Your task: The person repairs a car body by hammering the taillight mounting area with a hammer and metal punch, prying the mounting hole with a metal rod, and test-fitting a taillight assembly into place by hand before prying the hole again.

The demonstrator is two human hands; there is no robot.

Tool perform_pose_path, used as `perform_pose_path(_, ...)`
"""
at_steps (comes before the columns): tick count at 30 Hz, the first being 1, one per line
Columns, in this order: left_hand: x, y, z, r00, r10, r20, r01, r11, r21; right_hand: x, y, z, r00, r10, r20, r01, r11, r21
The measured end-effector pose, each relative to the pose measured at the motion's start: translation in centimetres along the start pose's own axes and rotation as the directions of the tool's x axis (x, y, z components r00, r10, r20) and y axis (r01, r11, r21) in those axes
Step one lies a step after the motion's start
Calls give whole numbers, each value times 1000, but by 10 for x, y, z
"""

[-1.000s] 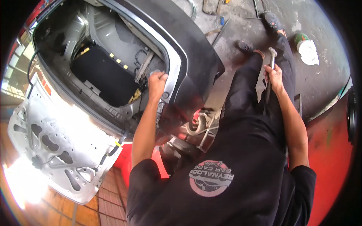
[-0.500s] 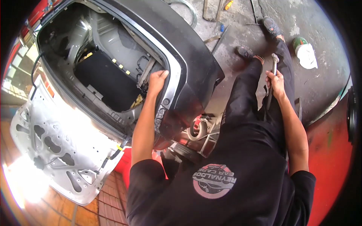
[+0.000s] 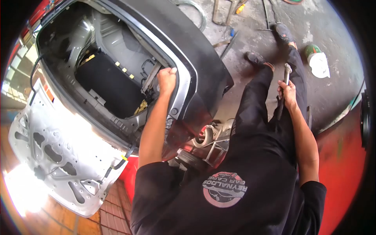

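At the right-hand edge of the open car trunk, my left hand (image 3: 167, 81) is closed over the trunk rim (image 3: 182, 88), its fingertips hidden from me. In my right hand (image 3: 289, 94) is a hammer (image 3: 287, 73), held in front of my right leg with its metal head pointing away from me. Below the fist its dark handle shows against my trousers. Inside the trunk lie a black panel (image 3: 111, 86) and several yellowish pads. The light-coloured trunk lid (image 3: 58, 150) is raised at the left.
A dark rear body panel (image 3: 199, 58) curves beside my legs. A floor jack (image 3: 213, 143) sits low under the car's corner. Farther off lie a wire coil (image 3: 201, 17), a metal frame (image 3: 216, 13) and a green can with white cover (image 3: 318, 64). A red panel (image 3: 340, 164) stands right.
The hammer has dropped slightly toward me and turned, its head now looking narrower. My left hand stays at the rim. The view has shifted a little.
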State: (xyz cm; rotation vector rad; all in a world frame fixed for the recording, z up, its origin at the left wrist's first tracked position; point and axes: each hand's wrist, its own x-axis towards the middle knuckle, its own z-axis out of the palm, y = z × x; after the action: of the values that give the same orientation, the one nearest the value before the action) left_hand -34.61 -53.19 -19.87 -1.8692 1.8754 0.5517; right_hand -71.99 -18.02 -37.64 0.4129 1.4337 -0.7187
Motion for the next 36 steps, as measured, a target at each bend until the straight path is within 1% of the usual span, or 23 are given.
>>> perform_pose_path(1, -6, 7, -1, 993, 92, -71, -82, 989, 126, 2, 2, 3, 1000, 3, 6, -3, 1000, -6)
perform_pose_path(2, -6, 9, -4, 996, 74, -56, -63, 984, 168, 1, 4, 7, 1000, 8, 16, -8, 1000, -13)
perform_pose_path(3, -8, 11, -10, 998, -41, 53, 38, 998, 48, 0, 1, 8, 1000, 6, 18, -6, 1000, -20)
perform_pose_path(5, -3, 13, -32, 932, -214, 292, 269, 950, -161, -3, -3, 9, 994, -45, 95, 52, 996, -75)
perform_pose_path(6, -10, 19, -50, 909, -142, 391, 156, 988, -2, -6, -9, 10, 994, -59, 95, 69, 993, -97)
perform_pose_path(7, -22, 14, -58, 867, -74, 494, 115, 992, -54, -5, -12, 9, 994, -70, 84, 77, 994, -80)
perform_pose_path(9, -49, -27, -58, 830, -35, 557, 2, 998, 59, -4, -13, 8, 995, -80, 68, 83, 995, -50)
perform_pose_path(10, -70, -11, -67, 819, -66, 570, 58, 998, 31, -5, -14, 8, 996, -64, 60, 65, 998, -19)
perform_pose_path(11, -75, -39, -59, 869, -7, 495, -16, 999, 42, -2, -11, 7, 997, -54, 53, 53, 998, 24)
perform_pose_path(13, -83, -25, -51, 927, -99, 362, 71, 993, 91, 1, -8, 7, 999, -44, 29, 43, 999, 24)
perform_pose_path(16, -85, -24, -52, 935, -63, 348, 65, 998, 5, -2, -9, 8, 997, -53, 48, 54, 999, -6)
perform_pose_path(17, -88, -22, -52, 957, -4, 290, -12, 998, 55, -3, -8, 7, 997, -51, 60, 52, 998, -17)
perform_pose_path(19, -92, -9, -63, 948, 14, 319, -53, 992, 115, -3, -10, 6, 994, -91, 56, 92, 996, -9)
perform_pose_path(22, -105, -19, -80, 961, -69, 268, 30, 989, 147, -9, -24, 1, 994, -100, 48, 97, 994, 47)
perform_pose_path(23, -110, -25, -88, 929, -123, 350, 64, 983, 174, -10, -27, -1, 995, -94, 42, 94, 995, 22)
perform_pose_path(25, -120, -36, -97, 834, -230, 501, 130, 965, 226, -3, -22, -7, 994, -98, 43, 96, 994, 45)
perform_pose_path(26, -127, -47, -89, 904, -123, 409, 45, 980, 196, -1, -21, -8, 995, -93, 39, 91, 995, 41)
perform_pose_path(29, -136, -23, -80, 955, -160, 249, 123, 980, 157, 0, -16, -9, 993, -98, 59, 97, 995, 6)
perform_pose_path(30, -136, -22, -79, 963, -142, 230, 100, 978, 182, -4, -20, -5, 998, -52, 34, 54, 997, -58)
perform_pose_path(31, -137, -19, -80, 961, -169, 217, 116, 965, 234, -1, -17, 3, 996, -60, 59, 63, 997, -50)
perform_pose_path(33, -136, -19, -88, 947, -152, 284, 117, 984, 138, 2, -11, -6, 994, -75, 82, 79, 995, -53)
perform_pose_path(34, -129, -32, -90, 891, -261, 372, 211, 963, 170, -2, -17, -5, 991, -105, 83, 111, 991, -68)
perform_pose_path(36, -128, -57, -92, 890, -195, 412, 187, 981, 61, -8, -29, -6, 989, -127, 78, 132, 989, -64)
